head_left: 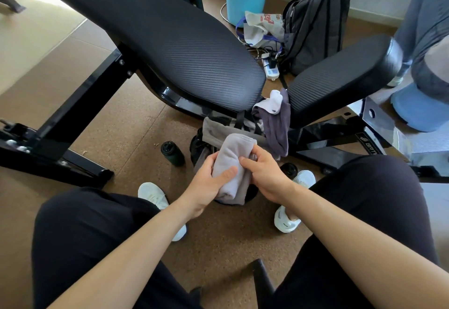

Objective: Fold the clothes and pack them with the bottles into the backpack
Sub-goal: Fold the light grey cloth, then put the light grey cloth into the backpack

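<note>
Open floor [136, 124] to the left, only a dark bottle [172, 153] standing on it. Straight ahead the bench pads [184, 48] overhang, clothes [274, 119] spilling through the gap between them. Knees close in both sides; a second bottle [289, 170] crowds the right shoe [291, 201].

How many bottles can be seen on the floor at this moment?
2. One dark bottle stands on the floor left of the hands; a second bottle is partly hidden behind the right hand. More may be hidden.
</note>
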Motion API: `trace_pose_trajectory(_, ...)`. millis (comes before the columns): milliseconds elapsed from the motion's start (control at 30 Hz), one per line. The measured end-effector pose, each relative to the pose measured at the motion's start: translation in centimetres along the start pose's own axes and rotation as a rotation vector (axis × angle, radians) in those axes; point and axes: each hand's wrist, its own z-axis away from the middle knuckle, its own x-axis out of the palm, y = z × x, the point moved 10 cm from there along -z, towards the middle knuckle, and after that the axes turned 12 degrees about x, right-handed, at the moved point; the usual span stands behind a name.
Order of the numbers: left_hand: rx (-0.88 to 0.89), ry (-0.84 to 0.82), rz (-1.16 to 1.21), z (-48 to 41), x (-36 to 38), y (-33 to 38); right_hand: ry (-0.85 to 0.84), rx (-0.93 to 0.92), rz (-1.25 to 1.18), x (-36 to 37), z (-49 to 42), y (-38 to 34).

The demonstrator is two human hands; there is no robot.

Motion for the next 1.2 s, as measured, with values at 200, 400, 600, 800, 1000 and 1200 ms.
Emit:
trace_pose_trajectory(200,-0.185,-0.001,-0.213,0.4,-0.7,-4.8,0.196,0.147,0.410,-2.8,-2.1,3.8)
trace_pose_trajectory(400,-0.313,0.087,-0.455,-0.3,-5.0,-8.8,0.220,-0.038,1.370,-3.4,-5.2,3.2)
trace_pose_trajectory(600,-0.307,0.056,-0.506,-2.7,-5.8,-9.5,0.214,-0.166,1.965,-2.9,-10.2,3.4)
trace_pose_trajectory(800,-0.174,-0.105,-0.651,-6.1,-3.8,-10.2,0.397,-0.202,1.782,-5.9,-13.1,-2.9)
trace_pose_trajectory(1000,0.160,-0.352,-1.183,-12.1,0.4,-11.1,0.272,-0.181,1.429,-7.7,-17.3,-7.3)
trace_pose_trajectory(1200,0.620,-0.290,-1.651,-18.5,4.2,-11.3,0.232,-0.159,1.275,-8.5,-18.8,-8.4)
